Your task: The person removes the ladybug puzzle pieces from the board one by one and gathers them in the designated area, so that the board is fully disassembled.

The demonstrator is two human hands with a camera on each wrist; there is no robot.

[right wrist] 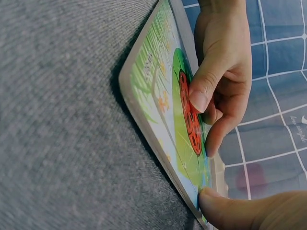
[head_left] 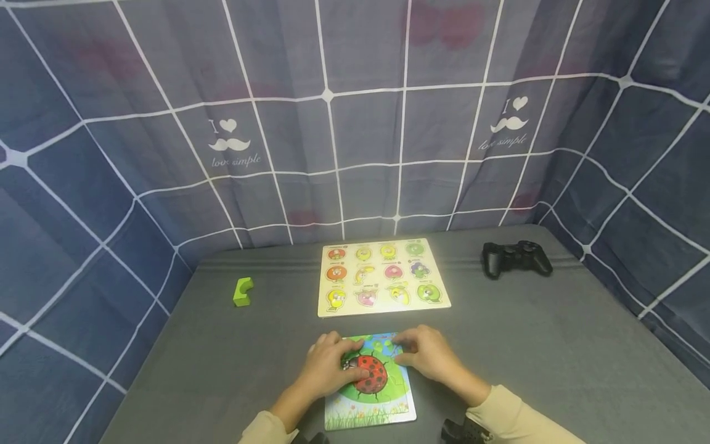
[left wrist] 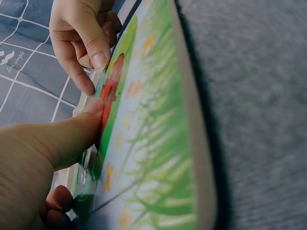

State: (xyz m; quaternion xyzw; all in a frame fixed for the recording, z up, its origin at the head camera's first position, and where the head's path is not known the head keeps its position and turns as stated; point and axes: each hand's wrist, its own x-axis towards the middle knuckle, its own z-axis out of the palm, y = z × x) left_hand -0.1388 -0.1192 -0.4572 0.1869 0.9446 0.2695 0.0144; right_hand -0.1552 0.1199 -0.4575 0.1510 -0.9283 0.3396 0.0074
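Observation:
A ladybug jigsaw puzzle (head_left: 396, 394) lies flat on the grey table, its red ladybug on a green leaf above printed grass. Its pieces sit in the frame, with seams showing. My left hand (head_left: 328, 364) reaches over its left side, thumb resting on the ladybug and forefinger stretched near the top. At the upper right corner is my right hand (head_left: 429, 354), fingertips on the blue part and thumb touching the right edge. In the right wrist view the left hand (right wrist: 223, 72) has its thumb on the red ladybug (right wrist: 189, 117). Some fingertips are hidden behind the hands.
Just behind the puzzle lies a pale wooden board (head_left: 383, 308) with several fruit and vegetable pictures. A small green curved block (head_left: 241, 292) sits to the left. Back right, a black game controller (head_left: 516, 258) rests near the checked curtain (head_left: 366, 135).

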